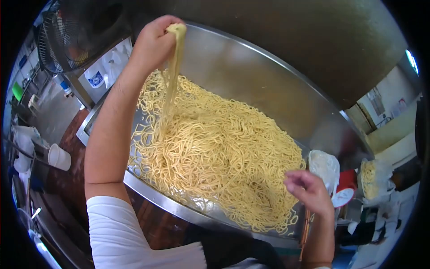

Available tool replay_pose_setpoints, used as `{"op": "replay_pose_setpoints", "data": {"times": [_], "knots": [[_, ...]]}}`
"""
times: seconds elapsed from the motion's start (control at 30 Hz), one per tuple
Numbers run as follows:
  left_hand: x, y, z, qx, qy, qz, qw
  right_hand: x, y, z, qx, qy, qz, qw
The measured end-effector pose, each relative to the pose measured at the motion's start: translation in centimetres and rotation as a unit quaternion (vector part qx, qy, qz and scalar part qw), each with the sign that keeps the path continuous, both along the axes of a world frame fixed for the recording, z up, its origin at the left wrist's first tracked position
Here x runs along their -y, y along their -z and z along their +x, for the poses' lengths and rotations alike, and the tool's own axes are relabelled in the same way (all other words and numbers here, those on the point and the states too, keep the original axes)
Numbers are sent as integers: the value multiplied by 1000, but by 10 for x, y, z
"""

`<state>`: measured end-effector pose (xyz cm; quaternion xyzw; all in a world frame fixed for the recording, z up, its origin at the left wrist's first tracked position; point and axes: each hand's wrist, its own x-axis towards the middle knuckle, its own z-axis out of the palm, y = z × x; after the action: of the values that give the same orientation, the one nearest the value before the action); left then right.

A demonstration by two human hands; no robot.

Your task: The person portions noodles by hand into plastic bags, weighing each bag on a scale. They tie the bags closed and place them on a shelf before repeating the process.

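Note:
A big heap of yellow noodles (224, 148) spreads over a shallow metal tray (163, 201). My left hand (156, 42) is raised high above the far left part of the heap, its fingers closed round a bunch of noodles. From that fist a long hank hangs down, and its lower end runs into the heap. My right hand (311, 190) hovers at the heap's right end, palm turned inward. Its fingers are slightly bent, with a gap between them and the thumb, and nothing shows in it.
Behind the noodles rises a tall metal back wall (251, 71). A fan (67, 40) stands at the far left, and a white bucket (59, 157) lower down. To the right are a clear plastic bag (323, 168), a red item (347, 181) and a container of noodles (369, 179).

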<state>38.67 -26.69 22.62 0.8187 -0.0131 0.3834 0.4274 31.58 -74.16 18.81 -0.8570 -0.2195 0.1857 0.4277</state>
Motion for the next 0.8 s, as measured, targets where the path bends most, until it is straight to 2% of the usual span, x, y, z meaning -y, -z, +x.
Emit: {"op": "replay_pose_setpoints", "data": {"times": [0.03,0.07,0.13,0.23,0.33,0.4,0.43,0.5,0.53,0.57,0.6,0.67,0.7,0.73,0.77,0.8], "knots": [[11,-17,-2,27,64,-19,997,-15,-10,7,8,-17,39,999],[23,-33,-5,36,68,-15,997,-29,-19,13,17,-33,78,996],[49,-66,-15,65,179,-64,980,-56,-32,27,16,-60,121,991],[114,-124,-48,25,155,-95,983,-107,-57,39,114,-82,190,972],[155,-142,-56,-16,209,-104,972,-153,-83,35,221,-47,299,927],[178,-146,-51,-37,267,-141,953,-169,-91,33,123,-116,367,915],[182,-143,-46,-37,280,-137,950,-171,-83,31,88,-113,330,933],[184,-138,-36,19,396,-190,898,-156,-54,28,39,-97,228,968],[194,-142,-47,22,350,-210,913,-143,-36,23,24,-85,162,983],[175,-139,-35,18,406,-234,883,-125,-8,26,29,-85,117,989],[168,-136,-36,32,418,-252,872,-102,25,32,34,-85,73,993],[171,-132,-47,75,382,-326,861,-44,87,42,-42,-57,18,997],[164,-127,-44,74,377,-351,854,-18,103,41,-41,-40,20,998],[161,-119,-47,57,395,-312,862,6,116,39,-142,70,92,983],[160,-108,-49,0,421,-295,857,26,121,36,-237,178,165,941],[181,-90,-52,-1,390,-204,898,38,118,35,-232,192,207,931]]}}
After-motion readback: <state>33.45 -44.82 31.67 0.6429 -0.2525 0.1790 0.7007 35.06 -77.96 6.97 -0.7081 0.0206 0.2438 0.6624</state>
